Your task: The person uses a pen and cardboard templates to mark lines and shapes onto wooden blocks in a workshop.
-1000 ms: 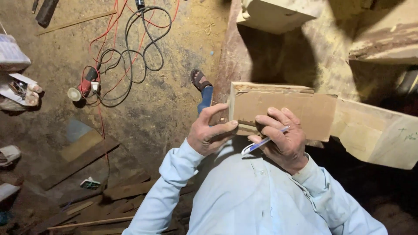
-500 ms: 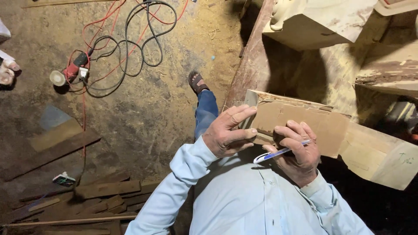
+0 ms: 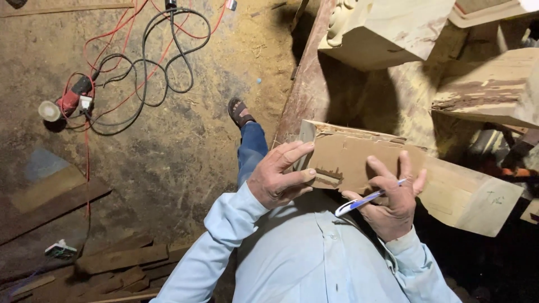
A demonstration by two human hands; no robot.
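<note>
Gripping a blue-and-white pen [image 3: 368,200] between thumb and fingers, the right hand [image 3: 393,196] also presses its fingertips onto a sheet of brown cardboard [image 3: 359,160]. The left hand [image 3: 278,177] pinches the cardboard's left edge, thumb under and fingers over. The cardboard lies against a pale wooden block [image 3: 469,193]. Beyond, on the dirt floor [image 3: 168,157], a sandalled foot [image 3: 240,112] stands near tangled red and black cables [image 3: 151,56].

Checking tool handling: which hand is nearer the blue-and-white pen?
Right. The right hand holds the blue-and-white pen between its fingers; the left hand is apart, gripping the brown cardboard piece's left edge.
</note>
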